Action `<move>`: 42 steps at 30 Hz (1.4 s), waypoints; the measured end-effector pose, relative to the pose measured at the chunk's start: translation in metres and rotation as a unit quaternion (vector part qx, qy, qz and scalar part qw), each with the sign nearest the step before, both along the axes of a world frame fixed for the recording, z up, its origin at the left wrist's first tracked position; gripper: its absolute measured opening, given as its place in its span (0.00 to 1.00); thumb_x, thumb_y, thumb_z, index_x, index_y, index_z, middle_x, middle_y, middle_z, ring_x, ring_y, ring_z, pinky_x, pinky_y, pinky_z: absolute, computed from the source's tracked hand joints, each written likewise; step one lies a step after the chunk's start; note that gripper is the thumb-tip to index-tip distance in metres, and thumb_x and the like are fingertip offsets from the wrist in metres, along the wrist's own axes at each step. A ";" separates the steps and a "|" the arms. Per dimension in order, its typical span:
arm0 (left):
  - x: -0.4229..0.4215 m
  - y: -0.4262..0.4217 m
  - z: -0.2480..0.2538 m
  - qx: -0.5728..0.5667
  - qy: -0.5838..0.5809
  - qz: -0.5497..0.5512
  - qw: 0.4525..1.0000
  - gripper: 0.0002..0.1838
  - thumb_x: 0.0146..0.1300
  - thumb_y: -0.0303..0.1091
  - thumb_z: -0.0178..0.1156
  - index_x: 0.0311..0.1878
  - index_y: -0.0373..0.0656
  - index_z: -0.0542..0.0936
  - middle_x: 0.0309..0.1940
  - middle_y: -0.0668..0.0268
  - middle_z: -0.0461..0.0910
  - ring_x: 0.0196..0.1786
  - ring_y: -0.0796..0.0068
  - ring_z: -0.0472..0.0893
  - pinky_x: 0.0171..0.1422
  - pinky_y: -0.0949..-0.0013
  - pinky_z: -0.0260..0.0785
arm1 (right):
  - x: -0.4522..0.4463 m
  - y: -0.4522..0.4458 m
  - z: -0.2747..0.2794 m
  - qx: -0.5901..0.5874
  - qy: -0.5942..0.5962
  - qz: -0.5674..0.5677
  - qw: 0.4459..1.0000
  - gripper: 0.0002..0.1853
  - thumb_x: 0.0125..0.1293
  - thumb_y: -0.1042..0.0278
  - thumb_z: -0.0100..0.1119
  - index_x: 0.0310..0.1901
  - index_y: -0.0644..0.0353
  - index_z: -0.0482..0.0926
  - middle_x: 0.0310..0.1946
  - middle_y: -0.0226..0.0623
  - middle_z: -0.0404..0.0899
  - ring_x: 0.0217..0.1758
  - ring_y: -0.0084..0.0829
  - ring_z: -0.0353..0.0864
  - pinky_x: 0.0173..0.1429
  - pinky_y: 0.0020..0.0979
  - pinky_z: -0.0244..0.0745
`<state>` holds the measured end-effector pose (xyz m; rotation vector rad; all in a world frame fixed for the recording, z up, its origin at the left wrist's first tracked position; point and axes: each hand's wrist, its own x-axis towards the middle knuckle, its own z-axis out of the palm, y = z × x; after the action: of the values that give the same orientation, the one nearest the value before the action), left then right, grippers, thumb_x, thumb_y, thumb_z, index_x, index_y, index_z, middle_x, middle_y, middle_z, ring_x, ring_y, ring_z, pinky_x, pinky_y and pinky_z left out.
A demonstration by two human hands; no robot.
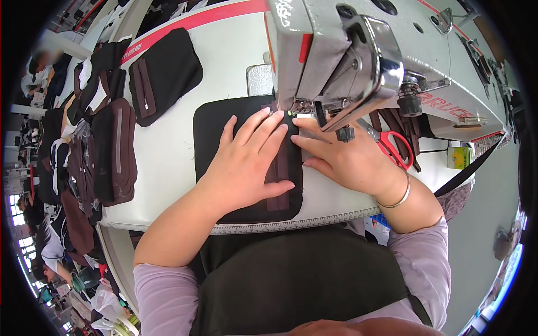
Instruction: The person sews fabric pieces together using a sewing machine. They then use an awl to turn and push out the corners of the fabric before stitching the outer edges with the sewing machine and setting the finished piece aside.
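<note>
Under the needle area of the sewing machine lies a black fabric panel with rounded corners. A brown zipper strip runs along its right part. My left hand rests flat on the panel, fingers spread and fingertips close to the presser foot, thumb across the brown strip. Just right of the panel, my right hand is stretched out, with fingertips at the panel's right edge near the foot. Neither hand grips anything. The machine head hides the panel's far edge and part of my right hand.
Red-handled scissors lie right of my right hand, beside brown strips. Another black panel with a zipper lies at the upper left. Brown and black pieces are piled at the left edge. A measuring tape lines the front edge.
</note>
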<state>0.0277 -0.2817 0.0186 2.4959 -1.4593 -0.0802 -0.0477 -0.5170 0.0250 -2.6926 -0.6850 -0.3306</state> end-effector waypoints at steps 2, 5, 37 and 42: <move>0.000 0.001 -0.001 0.001 0.007 -0.003 1.000 0.47 0.53 0.59 0.73 0.70 0.38 0.71 0.75 0.58 0.63 0.79 0.57 0.59 0.77 0.32 0.54 | 0.000 0.000 0.001 0.003 0.000 0.005 1.000 0.25 0.54 0.65 0.75 0.56 0.52 0.85 0.63 0.29 0.78 0.60 0.38 0.78 0.65 0.41 0.74; 0.000 0.001 -0.001 0.000 0.006 -0.006 1.000 0.47 0.53 0.59 0.73 0.70 0.39 0.72 0.75 0.59 0.64 0.79 0.57 0.59 0.77 0.31 0.54 | 0.000 0.000 0.003 0.009 0.005 0.007 1.000 0.24 0.53 0.66 0.75 0.55 0.53 0.85 0.63 0.30 0.78 0.60 0.38 0.79 0.65 0.40 0.74; -0.030 0.038 -0.013 -0.164 0.022 -0.136 0.977 0.17 0.55 0.25 0.70 0.49 0.36 0.83 0.60 0.58 0.80 0.67 0.56 0.77 0.67 0.54 0.74 | 0.008 0.000 -0.010 0.073 -0.042 0.211 0.974 0.11 0.54 0.68 0.63 0.40 0.58 0.86 0.47 0.34 0.83 0.52 0.37 0.82 0.52 0.37 0.79; -0.031 0.040 -0.016 -0.164 0.007 -0.144 0.976 0.18 0.56 0.26 0.67 0.51 0.41 0.84 0.60 0.60 0.79 0.66 0.57 0.77 0.66 0.54 0.75 | 0.008 -0.005 -0.011 0.069 -0.032 0.217 0.973 0.08 0.54 0.67 0.61 0.35 0.59 0.84 0.45 0.34 0.83 0.49 0.38 0.83 0.52 0.37 0.78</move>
<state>-0.0029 -0.2415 0.0023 2.0101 -1.6661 0.0850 -0.0398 -0.5218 0.0145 -2.3288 -1.1928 -0.3353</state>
